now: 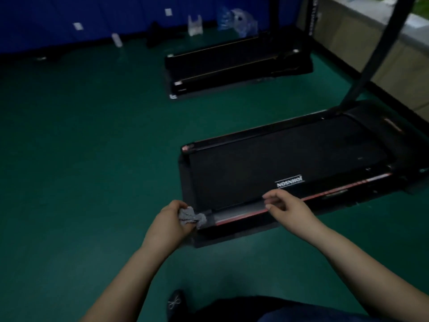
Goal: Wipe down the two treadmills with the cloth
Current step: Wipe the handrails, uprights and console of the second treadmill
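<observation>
While dim light blurs the far treadmill (236, 63), the left hand (170, 219) grips the cloth (192, 217) at the near treadmill (278, 163)'s rear corner; the right hand (287, 205) hovers loosely curled, holding nothing.

We have both bare forearms stretched forward from the lower edge of the view, the left one running toward one o'clock, the right toward eleven. Our left hand (170, 218) is curled tight, fingers bunched around a wad of grey cloth (192, 217) at its three o'clock side. Our right hand (286, 206) hangs palm down at the same height, its fingers loosely bent toward nine o'clock, gripping nothing.
</observation>
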`<action>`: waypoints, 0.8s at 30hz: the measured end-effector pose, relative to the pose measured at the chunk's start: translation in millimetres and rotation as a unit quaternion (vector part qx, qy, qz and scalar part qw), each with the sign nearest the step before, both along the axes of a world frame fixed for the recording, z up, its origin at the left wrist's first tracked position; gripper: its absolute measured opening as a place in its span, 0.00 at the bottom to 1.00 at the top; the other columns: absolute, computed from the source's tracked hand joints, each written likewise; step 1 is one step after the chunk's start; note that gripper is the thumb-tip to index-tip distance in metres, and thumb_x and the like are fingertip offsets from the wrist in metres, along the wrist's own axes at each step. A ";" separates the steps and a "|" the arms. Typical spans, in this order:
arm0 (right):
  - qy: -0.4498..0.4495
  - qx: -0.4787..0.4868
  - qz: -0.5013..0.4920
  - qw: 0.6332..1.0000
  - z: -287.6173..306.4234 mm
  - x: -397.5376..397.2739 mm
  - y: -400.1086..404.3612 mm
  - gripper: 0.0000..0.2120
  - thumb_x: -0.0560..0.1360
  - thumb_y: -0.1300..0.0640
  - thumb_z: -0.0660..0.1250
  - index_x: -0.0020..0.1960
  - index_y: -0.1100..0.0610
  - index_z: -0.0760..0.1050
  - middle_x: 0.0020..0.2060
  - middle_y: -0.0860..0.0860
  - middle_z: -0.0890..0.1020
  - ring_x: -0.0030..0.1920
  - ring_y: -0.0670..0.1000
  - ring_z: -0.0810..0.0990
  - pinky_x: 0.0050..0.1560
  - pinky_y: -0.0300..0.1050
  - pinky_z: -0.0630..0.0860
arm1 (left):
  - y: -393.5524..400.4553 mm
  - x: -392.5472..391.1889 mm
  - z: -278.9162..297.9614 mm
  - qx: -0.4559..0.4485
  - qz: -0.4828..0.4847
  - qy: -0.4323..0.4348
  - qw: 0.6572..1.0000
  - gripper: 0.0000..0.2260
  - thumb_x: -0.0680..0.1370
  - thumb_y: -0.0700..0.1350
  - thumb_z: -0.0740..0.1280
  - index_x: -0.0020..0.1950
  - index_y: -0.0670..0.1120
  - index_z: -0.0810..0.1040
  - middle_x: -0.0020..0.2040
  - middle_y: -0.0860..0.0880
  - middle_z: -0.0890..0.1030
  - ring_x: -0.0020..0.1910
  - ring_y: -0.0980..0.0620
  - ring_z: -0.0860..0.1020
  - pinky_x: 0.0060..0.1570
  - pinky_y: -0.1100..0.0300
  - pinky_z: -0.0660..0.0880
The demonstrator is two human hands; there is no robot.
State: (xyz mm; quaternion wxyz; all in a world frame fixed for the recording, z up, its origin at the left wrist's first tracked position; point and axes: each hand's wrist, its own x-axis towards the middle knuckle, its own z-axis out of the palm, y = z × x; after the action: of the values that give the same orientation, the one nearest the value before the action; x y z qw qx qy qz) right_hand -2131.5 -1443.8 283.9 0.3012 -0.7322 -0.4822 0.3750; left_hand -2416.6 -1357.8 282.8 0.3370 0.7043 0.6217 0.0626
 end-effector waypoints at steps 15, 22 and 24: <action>0.014 -0.029 0.101 0.994 -17.1 -294.1 142.5 0.07 0.76 0.59 0.66 0.53 0.50 0.75 0.46 0.45 0.79 0.46 0.46 0.78 0.46 0.35 0.73 | 65.9 -318.4 0.1 -0.054 0.167 -0.033 0.984 0.16 0.71 0.46 0.74 0.56 0.50 0.73 0.48 0.52 0.77 0.34 0.63 0.76 0.21 0.73 0.67; 0.001 -0.053 0.097 0.994 -26.7 -311.2 205.8 0.07 0.76 0.58 0.66 0.52 0.47 0.75 0.46 0.44 0.80 0.46 0.45 0.79 0.47 0.38 0.74 | 137.0 -344.6 -15.6 -0.064 0.168 -0.039 0.983 0.19 0.69 0.52 0.74 0.56 0.54 0.73 0.51 0.53 0.79 0.41 0.57 0.79 0.32 0.65 0.75; 0.002 -0.060 0.098 0.993 -31.7 -311.3 233.2 0.07 0.76 0.58 0.66 0.51 0.47 0.75 0.46 0.44 0.80 0.46 0.46 0.79 0.48 0.38 0.74 | 165.2 -342.3 -18.7 -0.072 0.166 -0.039 0.983 0.18 0.70 0.50 0.73 0.57 0.53 0.72 0.52 0.52 0.78 0.38 0.60 0.78 0.27 0.69 0.71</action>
State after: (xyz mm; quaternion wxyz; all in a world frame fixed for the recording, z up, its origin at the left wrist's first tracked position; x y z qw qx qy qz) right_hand -2442.8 -1210.6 252.3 0.2196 -0.6978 -0.5276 0.4318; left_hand -2758.9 -1192.5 264.0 0.3955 0.5625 0.7192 0.1000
